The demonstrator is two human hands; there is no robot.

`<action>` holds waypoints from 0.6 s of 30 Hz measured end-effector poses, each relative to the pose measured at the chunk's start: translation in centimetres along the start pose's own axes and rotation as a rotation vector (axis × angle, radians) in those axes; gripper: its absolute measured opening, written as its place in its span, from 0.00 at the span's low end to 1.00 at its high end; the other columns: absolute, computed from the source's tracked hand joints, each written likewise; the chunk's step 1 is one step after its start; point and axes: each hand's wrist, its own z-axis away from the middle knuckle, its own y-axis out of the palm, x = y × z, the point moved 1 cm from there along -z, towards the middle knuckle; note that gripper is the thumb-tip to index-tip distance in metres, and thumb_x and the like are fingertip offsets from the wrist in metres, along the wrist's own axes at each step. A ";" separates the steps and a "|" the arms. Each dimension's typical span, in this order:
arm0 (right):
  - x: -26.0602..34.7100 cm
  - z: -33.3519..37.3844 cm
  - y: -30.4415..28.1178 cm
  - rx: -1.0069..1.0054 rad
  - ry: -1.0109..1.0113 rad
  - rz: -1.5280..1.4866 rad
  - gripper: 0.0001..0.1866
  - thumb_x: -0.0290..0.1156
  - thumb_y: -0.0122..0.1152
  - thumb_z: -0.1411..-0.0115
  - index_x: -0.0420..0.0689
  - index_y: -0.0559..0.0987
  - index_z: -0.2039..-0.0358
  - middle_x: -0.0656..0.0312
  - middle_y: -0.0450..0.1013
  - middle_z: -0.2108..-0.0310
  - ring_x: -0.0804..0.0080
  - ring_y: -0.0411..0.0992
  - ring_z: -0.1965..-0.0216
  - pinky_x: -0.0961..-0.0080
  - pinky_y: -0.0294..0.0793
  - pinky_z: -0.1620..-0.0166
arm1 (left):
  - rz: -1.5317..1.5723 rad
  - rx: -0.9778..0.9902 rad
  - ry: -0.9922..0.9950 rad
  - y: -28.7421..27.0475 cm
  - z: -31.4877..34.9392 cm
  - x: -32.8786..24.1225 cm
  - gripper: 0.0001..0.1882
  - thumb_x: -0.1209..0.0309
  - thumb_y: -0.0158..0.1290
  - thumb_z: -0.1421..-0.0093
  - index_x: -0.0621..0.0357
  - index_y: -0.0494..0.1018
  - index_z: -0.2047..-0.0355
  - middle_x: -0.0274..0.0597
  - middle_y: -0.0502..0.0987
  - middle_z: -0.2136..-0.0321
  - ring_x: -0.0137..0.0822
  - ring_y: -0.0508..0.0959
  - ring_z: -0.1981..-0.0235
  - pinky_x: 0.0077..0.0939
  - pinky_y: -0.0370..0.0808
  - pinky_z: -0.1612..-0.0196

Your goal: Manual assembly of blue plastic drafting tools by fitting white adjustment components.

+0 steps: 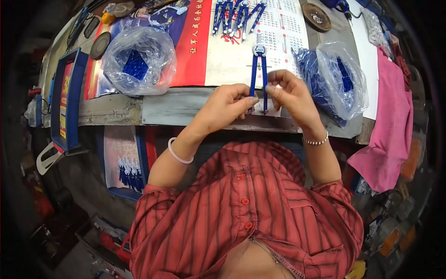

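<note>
1. My left hand: thumb and forefinger pinch the left leg of the blue compass near its lower end; should the pinch loosen, the leg could twist.
2. My right hand: thumb and fingers curl at the right leg; whether they grip it, I cannot tell. Uneven pressure could skew the pair.
3. The compass lies between my hands, hinged head away from me; forced spreading could strain the crossbar.
4. Counter: its near edge is close, so a slip could drop something.
5. Right plastic bag: beside my right hand; an elbow knock could spill its blue contents.
6. Other compasses: bunched beyond, liable to tangle.
</note>
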 end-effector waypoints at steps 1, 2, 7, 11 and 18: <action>-0.1 -0.6 -0.2 -0.015 0.022 0.013 0.15 0.30 0.59 0.43 0.36 0.70 0.58 0.66 0.68 0.69 0.85 0.65 0.80 0.88 0.66 0.78 | -0.026 0.011 -0.004 -0.1 -0.3 0.5 0.08 0.68 0.50 0.39 0.61 0.72 0.68 0.28 0.71 0.78 0.17 0.67 0.80 0.13 0.65 0.77; -0.1 -1.1 -0.2 -0.025 0.046 0.004 0.16 0.31 0.61 0.44 0.37 0.71 0.58 0.68 0.68 0.71 0.86 0.64 0.80 0.89 0.64 0.79 | -0.053 0.022 -0.008 -0.2 -0.6 1.0 0.08 0.68 0.50 0.39 0.61 0.72 0.69 0.27 0.71 0.78 0.17 0.67 0.80 0.13 0.65 0.77; -1.6 -3.5 -0.7 0.004 0.113 0.013 0.13 0.34 0.62 0.44 0.41 0.73 0.64 0.72 0.67 0.79 0.89 0.61 0.83 0.91 0.57 0.81 | -0.164 0.068 -0.042 -0.2 -1.9 2.6 0.07 0.69 0.50 0.39 0.61 0.72 0.69 0.29 0.71 0.79 0.18 0.67 0.81 0.14 0.65 0.78; -1.6 -3.9 -0.8 0.007 0.142 0.032 0.12 0.37 0.61 0.43 0.42 0.73 0.65 0.73 0.67 0.79 0.90 0.59 0.84 0.91 0.55 0.82 | -0.197 0.063 -0.063 -0.2 -2.4 2.4 0.08 0.70 0.50 0.40 0.63 0.72 0.69 0.31 0.71 0.79 0.20 0.68 0.81 0.15 0.66 0.77; -1.3 -4.3 -0.6 -0.019 0.000 0.136 0.15 0.43 0.57 0.40 0.42 0.75 0.69 0.72 0.67 0.80 0.91 0.57 0.85 0.90 0.54 0.83 | -0.282 0.026 -0.093 -0.2 -2.6 2.5 0.07 0.71 0.51 0.40 0.65 0.72 0.66 0.32 0.72 0.79 0.20 0.69 0.81 0.16 0.68 0.77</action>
